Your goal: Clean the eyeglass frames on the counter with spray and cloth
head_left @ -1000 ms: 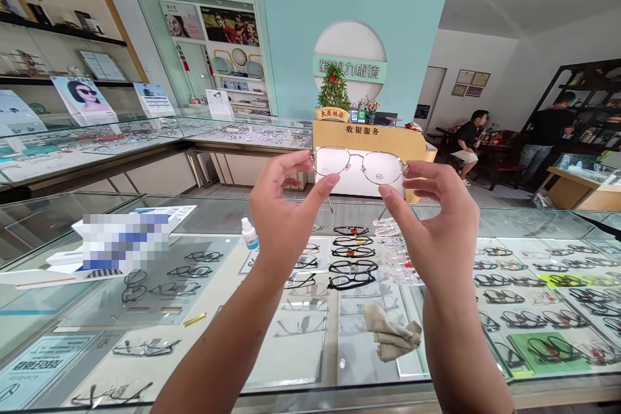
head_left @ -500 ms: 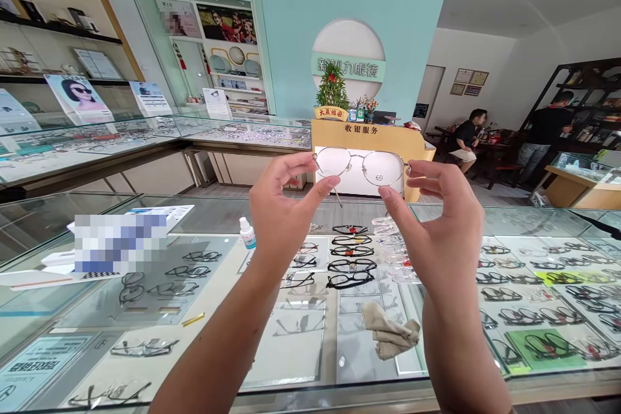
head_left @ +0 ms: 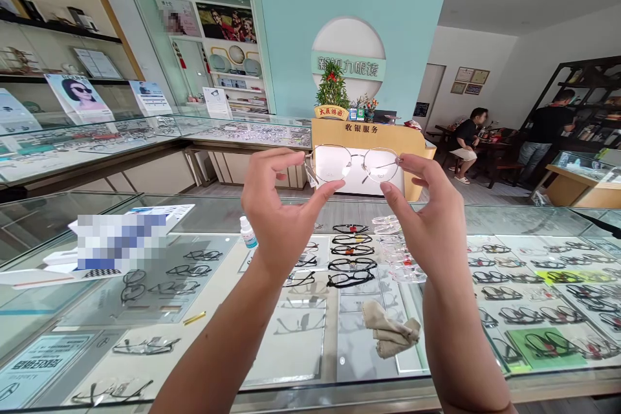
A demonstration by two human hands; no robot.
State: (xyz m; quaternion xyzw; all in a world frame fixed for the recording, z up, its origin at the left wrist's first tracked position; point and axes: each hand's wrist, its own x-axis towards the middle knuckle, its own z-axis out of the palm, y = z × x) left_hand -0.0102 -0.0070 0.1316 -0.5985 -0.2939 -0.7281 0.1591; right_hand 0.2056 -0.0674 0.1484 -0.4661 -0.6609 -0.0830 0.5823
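Observation:
Between my two hands, a pair of thin metal-framed eyeglasses with round clear lenses is held up above the glass counter. My left hand pinches the frame's left end, index finger at the hinge and thumb by the lower rim. At the right end, my right hand grips the hinge corner with its index finger, its thumb under the lens. One temple arm shows through the right lens. On the counter below lie a crumpled beige cloth and a small white spray bottle.
The glass display counter holds rows of dark-framed glasses. An open white and blue box rests at its left. Beyond stand a wooden cashier desk and a plant. Two people are at the far right.
The eyeglasses have turned slightly and shifted a little left, so one temple arm now crosses behind the right lens. My right hand has moved left; my left hand shifted slightly left.

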